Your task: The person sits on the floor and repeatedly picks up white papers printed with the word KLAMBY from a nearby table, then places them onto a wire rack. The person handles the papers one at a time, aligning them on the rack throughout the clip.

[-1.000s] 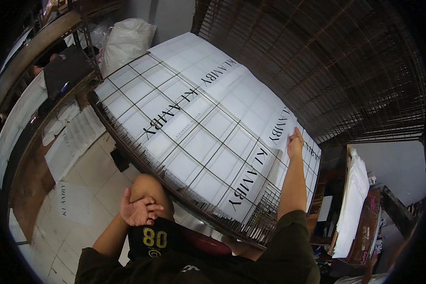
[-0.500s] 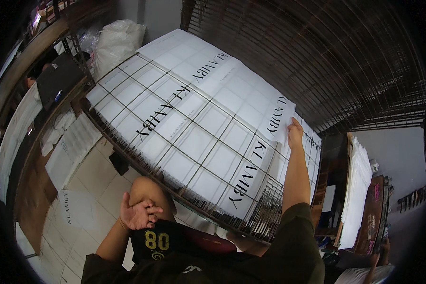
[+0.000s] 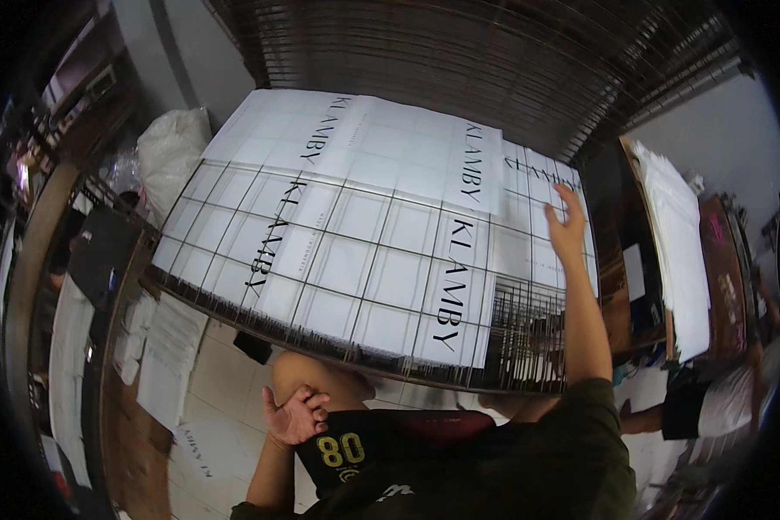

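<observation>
A wide wire drying rack (image 3: 381, 299) stretches in front of me, with printed white sheets under its top mesh. On the far half of that mesh lies another white sheet (image 3: 399, 130) bearing black lettering. My right hand (image 3: 566, 224) hovers above the rack's right part, just off the sheet's right edge, fingers apart and holding nothing. Over my thigh, near the rack's front edge, my left hand (image 3: 296, 416) rests palm up with loosely bent, separated fingers and nothing in it. More wire layers are stacked below; what lies on them is mostly hidden.
Raised wire racks (image 3: 459, 52) slant up behind the sheet. To the right stands a stack of white sheets (image 3: 672, 251), with a person (image 3: 719, 399) partly visible below. A white sack (image 3: 172, 156) sits at the far left. One printed sheet (image 3: 204, 455) is on the floor.
My right hand has let go of the top sheet's right edge and lifted away with its fingers spreading. The whole view has turned. My left hand keeps its open pose.
</observation>
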A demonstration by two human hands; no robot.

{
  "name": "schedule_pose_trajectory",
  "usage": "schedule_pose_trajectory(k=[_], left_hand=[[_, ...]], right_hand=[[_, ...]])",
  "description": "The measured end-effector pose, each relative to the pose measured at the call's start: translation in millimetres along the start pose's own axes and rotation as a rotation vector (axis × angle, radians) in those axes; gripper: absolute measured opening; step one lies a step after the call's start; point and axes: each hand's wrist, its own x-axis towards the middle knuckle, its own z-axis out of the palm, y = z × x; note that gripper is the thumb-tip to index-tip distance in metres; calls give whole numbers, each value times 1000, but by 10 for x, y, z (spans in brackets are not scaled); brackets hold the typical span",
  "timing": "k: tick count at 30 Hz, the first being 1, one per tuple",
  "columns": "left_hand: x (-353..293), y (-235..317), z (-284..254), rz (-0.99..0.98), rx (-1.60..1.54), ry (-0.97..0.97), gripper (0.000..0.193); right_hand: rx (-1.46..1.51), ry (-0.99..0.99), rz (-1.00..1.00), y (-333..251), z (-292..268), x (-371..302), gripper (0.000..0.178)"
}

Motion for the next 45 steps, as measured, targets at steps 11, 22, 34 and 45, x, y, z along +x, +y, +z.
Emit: schedule_pose_trajectory(k=[11,22,34,45], left_hand=[[829,-612,387,-460,1270,231,34],[1555,-1260,2359,-430,349,-1574,33],[1503,-1141,3580,-608,1111,-1537,16],[2254,-1901,1350,-673,2398,-1918,37]], right_hand=[[-954,349,324,289,-3095,-1786,34],[-912,240,291,443,-3014,-2128,62],[-890,258,286,335,-3040,-2147,70],[-785,283,329,303,-3063,-2158,71]])
